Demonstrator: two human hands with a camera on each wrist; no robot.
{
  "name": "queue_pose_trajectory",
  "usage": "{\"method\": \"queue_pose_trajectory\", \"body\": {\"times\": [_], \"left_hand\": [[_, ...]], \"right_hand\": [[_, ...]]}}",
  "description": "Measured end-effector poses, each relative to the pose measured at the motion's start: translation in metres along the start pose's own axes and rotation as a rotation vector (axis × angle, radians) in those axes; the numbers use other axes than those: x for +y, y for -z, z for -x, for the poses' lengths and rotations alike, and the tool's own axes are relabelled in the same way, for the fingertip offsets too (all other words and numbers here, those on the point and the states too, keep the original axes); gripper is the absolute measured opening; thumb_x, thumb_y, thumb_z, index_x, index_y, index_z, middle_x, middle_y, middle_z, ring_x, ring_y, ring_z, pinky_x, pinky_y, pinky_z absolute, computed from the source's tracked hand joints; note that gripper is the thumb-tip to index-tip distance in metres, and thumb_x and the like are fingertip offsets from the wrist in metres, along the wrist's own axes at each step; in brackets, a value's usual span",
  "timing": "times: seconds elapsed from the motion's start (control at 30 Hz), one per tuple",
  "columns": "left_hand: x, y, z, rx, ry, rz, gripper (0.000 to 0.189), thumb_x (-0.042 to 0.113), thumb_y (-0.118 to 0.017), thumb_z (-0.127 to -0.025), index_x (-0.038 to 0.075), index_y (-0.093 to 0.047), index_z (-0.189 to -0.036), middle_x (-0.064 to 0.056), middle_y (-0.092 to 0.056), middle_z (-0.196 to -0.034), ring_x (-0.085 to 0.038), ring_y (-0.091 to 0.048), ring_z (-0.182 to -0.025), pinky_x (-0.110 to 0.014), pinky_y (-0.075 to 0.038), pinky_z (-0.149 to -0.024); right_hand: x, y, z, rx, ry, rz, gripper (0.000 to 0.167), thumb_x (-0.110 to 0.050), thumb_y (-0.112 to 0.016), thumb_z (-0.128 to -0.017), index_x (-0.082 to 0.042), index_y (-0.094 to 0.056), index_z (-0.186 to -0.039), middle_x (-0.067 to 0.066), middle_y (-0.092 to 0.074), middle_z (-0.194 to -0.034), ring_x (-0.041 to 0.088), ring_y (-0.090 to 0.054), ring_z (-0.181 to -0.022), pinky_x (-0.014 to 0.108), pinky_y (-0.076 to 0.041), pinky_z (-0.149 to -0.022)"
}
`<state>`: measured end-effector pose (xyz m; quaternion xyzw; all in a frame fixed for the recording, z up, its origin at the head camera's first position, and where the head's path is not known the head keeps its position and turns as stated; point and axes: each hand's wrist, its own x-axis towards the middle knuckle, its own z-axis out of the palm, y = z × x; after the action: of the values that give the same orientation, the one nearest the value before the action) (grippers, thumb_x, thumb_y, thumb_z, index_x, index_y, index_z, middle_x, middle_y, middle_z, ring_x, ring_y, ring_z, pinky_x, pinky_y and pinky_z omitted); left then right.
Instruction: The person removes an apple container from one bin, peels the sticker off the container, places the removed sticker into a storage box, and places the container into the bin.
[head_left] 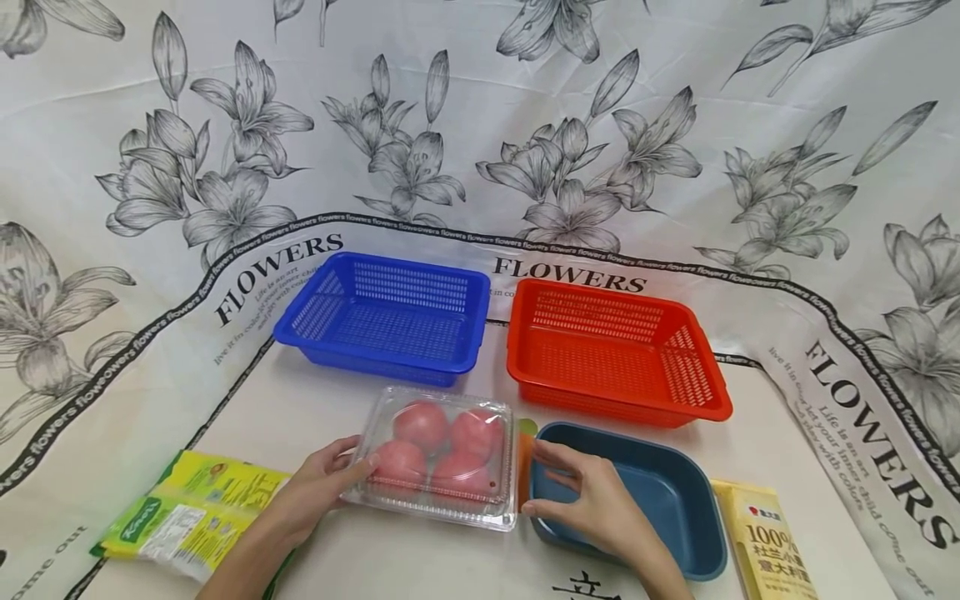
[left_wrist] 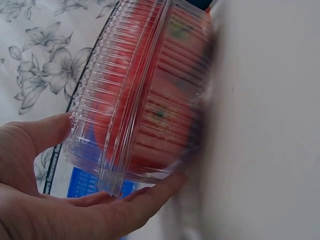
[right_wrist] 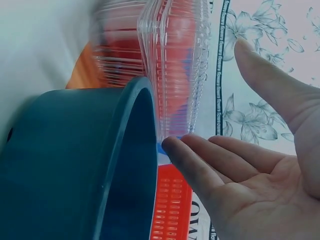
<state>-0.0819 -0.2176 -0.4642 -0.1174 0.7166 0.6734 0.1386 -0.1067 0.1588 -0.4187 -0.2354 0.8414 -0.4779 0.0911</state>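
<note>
Clear box [head_left: 437, 458], long axis across tabletop [head_left: 405, 567] toward right edge: left hand [head_left: 324, 482] pinches one end; right hand [head_left: 592, 504] (fingers spread) beside the other.

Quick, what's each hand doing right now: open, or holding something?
Left hand: holding the clear box.
Right hand: open, holding nothing.

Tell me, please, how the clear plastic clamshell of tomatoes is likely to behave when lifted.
The clamshell will probably flex under a firm squeeze, as its clear plastic looks thin. It is likely fairly heavy for its size, since four plump tomatoes sit inside. Being round, they may shift or roll if it tilts.
</note>
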Motion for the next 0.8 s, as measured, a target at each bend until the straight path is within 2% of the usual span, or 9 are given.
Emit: {"method": "queue_pose_trajectory", "body": {"times": [0.27,0.43,0.8], "left_hand": [[0.004,-0.003,-0.004,0.022,0.052,0.014,0.060,0.022,-0.067,-0.107,-0.006,-0.044,-0.155,-0.028,-0.064,-0.142,-0.018,-0.071,-0.106,-0.038,-0.060,-0.089],[0.006,-0.003,-0.004,0.025,0.064,0.011,0.056,0.020,-0.067,-0.106,-0.005,-0.046,-0.152,-0.023,-0.067,-0.136,-0.018,-0.071,-0.102,-0.037,-0.060,-0.088],[0.004,-0.001,-0.003,0.020,0.043,0.037,0.056,0.017,-0.066,-0.107,-0.007,-0.043,-0.151,-0.025,-0.068,-0.135,-0.017,-0.071,-0.099,-0.034,-0.058,-0.084]], "right_hand": [[0.002,0.000,0.001,0.003,-0.018,0.004,0.083,-0.018,-0.095,-0.083,0.014,-0.055,-0.147,0.033,-0.060,-0.148,0.047,-0.063,-0.134,0.042,-0.060,-0.101],[0.001,-0.003,0.001,0.011,-0.009,-0.001,0.082,-0.019,-0.095,-0.083,0.012,-0.055,-0.148,0.032,-0.060,-0.149,0.047,-0.062,-0.135,0.042,-0.059,-0.102],[-0.001,-0.011,-0.002,0.016,0.006,-0.006,0.084,-0.017,-0.095,-0.083,0.013,-0.053,-0.150,0.031,-0.059,-0.150,0.047,-0.059,-0.138,0.040,-0.058,-0.103]]}}
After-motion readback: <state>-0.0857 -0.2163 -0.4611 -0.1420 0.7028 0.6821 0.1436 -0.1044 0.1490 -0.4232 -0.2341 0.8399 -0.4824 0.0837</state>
